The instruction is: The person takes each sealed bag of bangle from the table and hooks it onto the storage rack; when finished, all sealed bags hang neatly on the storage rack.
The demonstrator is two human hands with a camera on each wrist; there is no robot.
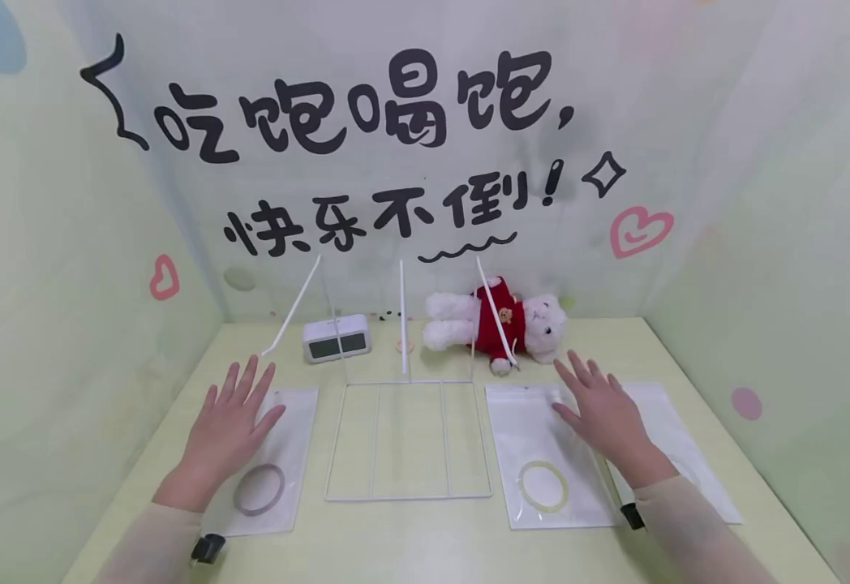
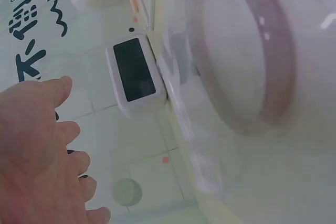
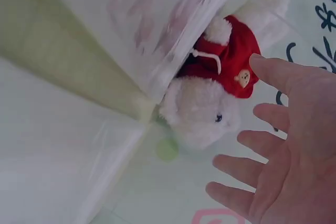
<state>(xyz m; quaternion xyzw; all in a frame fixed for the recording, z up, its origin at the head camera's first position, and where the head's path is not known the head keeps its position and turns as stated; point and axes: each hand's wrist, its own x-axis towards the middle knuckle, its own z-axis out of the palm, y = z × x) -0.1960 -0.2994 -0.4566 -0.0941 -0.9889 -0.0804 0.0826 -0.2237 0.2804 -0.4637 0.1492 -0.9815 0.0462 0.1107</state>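
My left hand (image 1: 231,418) is spread over a clear plastic bag (image 1: 289,454) on the left, its fingers straight and holding nothing. Inside that bag lies a mauve bangle (image 1: 259,490), also large in the left wrist view. My right hand (image 1: 603,410), likewise spread and holding nothing, is over the bags on the right. One right-hand bag (image 1: 505,454) contains a pale yellow-green bangle (image 1: 543,487); another bag (image 1: 710,478) lies partly hidden under my right forearm. Between the hands stands a white wire rack (image 1: 408,499) with slanted prongs rising at the back.
A white digital clock (image 1: 337,339) with a dark screen stands behind the rack, toward the left. A white plush toy (image 1: 450,320) in a red top lies on its side at the back right. Printed walls (image 1: 425,40) enclose the table (image 1: 396,551) on three sides.
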